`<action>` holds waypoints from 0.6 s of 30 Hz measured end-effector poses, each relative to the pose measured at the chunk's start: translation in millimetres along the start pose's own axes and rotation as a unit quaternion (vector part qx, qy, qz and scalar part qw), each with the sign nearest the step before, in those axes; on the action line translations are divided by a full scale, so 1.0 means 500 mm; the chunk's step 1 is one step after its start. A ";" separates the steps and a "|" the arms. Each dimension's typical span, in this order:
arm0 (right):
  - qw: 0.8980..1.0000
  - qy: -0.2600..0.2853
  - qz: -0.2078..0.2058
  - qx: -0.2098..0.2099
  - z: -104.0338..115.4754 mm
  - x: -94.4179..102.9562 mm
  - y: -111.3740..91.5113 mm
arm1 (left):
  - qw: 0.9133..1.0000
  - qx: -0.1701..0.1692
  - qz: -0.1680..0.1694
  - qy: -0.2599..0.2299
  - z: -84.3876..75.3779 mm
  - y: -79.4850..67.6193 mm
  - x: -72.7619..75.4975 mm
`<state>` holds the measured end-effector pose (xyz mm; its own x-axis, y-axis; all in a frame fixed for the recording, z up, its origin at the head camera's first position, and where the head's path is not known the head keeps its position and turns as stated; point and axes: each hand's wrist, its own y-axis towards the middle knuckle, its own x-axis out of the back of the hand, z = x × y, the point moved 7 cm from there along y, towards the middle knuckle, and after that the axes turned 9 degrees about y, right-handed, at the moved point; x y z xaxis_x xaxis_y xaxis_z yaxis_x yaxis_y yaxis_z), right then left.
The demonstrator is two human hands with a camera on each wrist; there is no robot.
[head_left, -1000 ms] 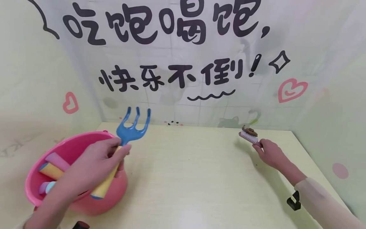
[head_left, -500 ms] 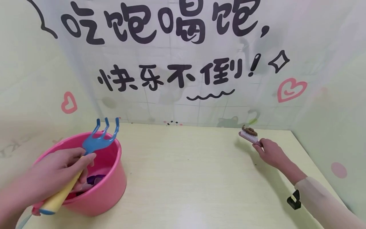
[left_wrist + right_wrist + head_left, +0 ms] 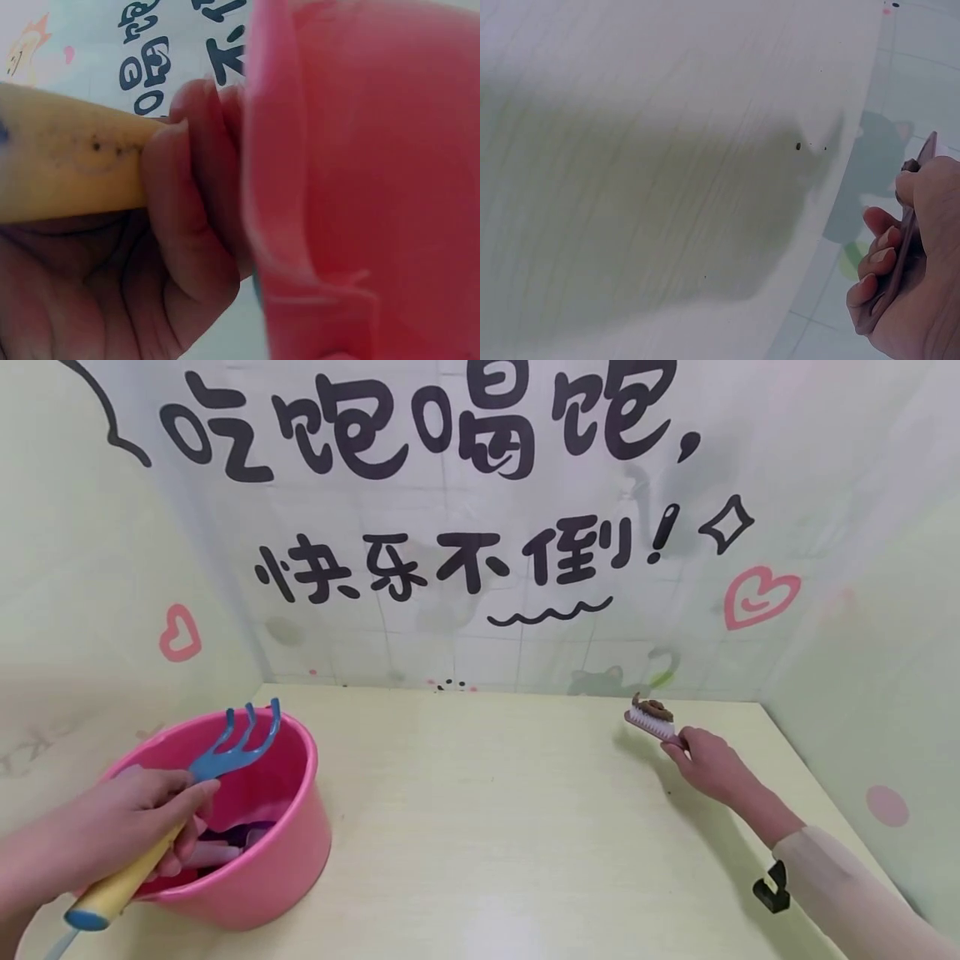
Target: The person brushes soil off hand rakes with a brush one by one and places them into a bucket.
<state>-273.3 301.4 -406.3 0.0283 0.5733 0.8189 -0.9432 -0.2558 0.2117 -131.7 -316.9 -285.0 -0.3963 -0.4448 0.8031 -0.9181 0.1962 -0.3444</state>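
The left hand [image 3: 127, 814] has its grip clamped around the yellow handle of a toy rake [image 3: 176, 806], whose blue prongs point up over the near rim of a pink bucket [image 3: 281, 852]. The bucket stands at the left end of the counter [image 3: 495, 827] and holds a few other toys, too dim to tell apart. Well apart, near the far right corner, the right hand [image 3: 705, 764] keeps its grip pinched on the handle of a small pink brush [image 3: 651, 720], bristles facing down, brown clumps sitting on top.
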 end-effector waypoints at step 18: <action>1.000 0.004 0.007 -0.004 0.006 -0.019 -0.008 | 0.994 0.015 -0.020 0.107 0.015 0.023 0.020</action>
<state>-269.0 294.8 -413.4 0.0129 0.5752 0.8179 -0.9464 -0.2569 0.1956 -146.2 -325.4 -284.6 -0.3524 -0.2552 0.9004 -0.9341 0.1543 -0.3219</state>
